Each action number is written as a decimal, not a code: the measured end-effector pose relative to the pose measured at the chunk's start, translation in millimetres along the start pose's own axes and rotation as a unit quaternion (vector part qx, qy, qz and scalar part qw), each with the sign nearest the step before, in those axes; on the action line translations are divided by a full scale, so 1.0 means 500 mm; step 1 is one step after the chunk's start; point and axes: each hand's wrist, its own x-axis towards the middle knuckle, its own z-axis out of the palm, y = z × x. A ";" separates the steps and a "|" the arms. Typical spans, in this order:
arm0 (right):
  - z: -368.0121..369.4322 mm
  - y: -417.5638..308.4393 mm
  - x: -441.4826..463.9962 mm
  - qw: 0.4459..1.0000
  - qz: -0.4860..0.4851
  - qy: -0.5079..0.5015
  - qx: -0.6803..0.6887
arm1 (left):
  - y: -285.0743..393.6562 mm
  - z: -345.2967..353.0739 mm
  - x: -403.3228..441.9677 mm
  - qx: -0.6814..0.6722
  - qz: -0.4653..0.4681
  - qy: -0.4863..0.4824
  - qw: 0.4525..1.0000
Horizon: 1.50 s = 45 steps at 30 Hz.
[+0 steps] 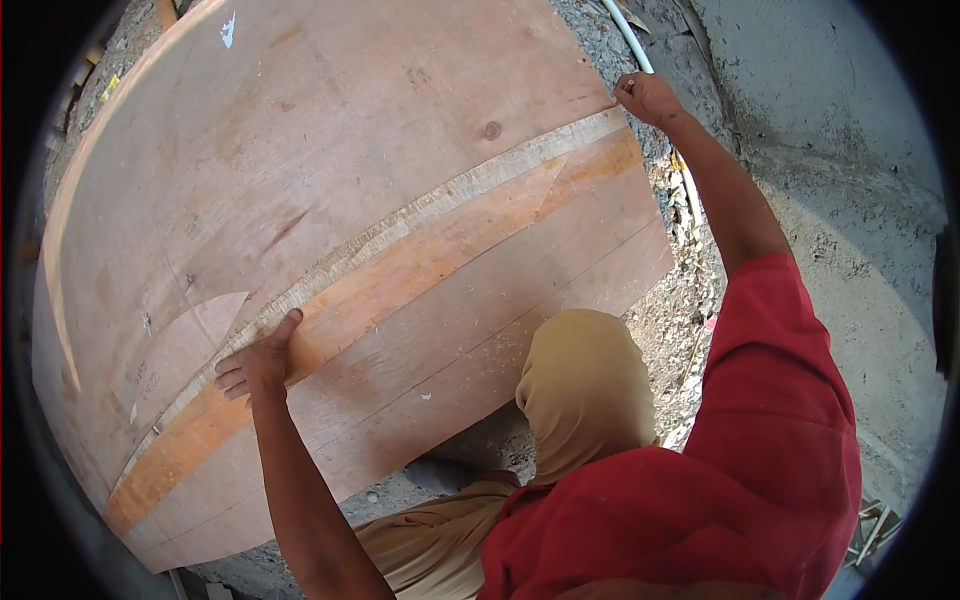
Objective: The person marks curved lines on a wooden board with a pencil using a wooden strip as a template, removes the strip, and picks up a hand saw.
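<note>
A large reddish-brown plywood sheet (390,90) fills the view in front of me. Across it runs a long orange-brown wood strip (420,245), bordered along its far side by a pale, rough-looking band (400,220). My left hand (258,365) rests on the strip toward its left part, thumb apart and fingers stretched over the pale band. At the sheet's right edge, by the far end of the band, my right hand (648,98) is closed with its fingers pinched. Whatever lies between those fingers is too small to make out.
My bent knee (585,390) in tan trousers is close to the near edge of the sheet. Rubble (680,330) covers the ground at the right, beside a concrete surface (830,250). A white pipe (628,35) lies past my right hand.
</note>
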 end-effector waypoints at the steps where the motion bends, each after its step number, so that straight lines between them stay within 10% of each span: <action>1: 0.000 -0.006 0.003 1.000 -0.002 -0.004 -0.011 | -0.001 -0.001 -0.001 0.004 0.001 0.002 1.000; 18: 0.069 -0.079 0.069 0.978 -0.119 -0.029 -0.171 | 0.008 -0.025 -0.017 -0.023 0.001 -0.062 0.998; 31: -0.010 -0.989 -0.161 0.909 -0.398 -0.122 0.008 | 0.001 -0.051 -0.028 -0.054 0.014 -0.082 0.995; 37: -0.013 -1.277 -0.236 0.874 -0.447 -0.121 0.146 | -0.025 0.032 0.030 -0.069 0.042 -0.001 0.997; 40: 0.024 -1.332 -0.252 0.855 -0.443 -0.109 0.247 | -0.063 0.266 0.188 0.045 0.090 0.381 0.919; 45: 0.076 -1.204 -0.215 0.847 -0.398 -0.102 0.336 | -0.006 0.072 0.069 -0.090 -0.019 0.037 0.995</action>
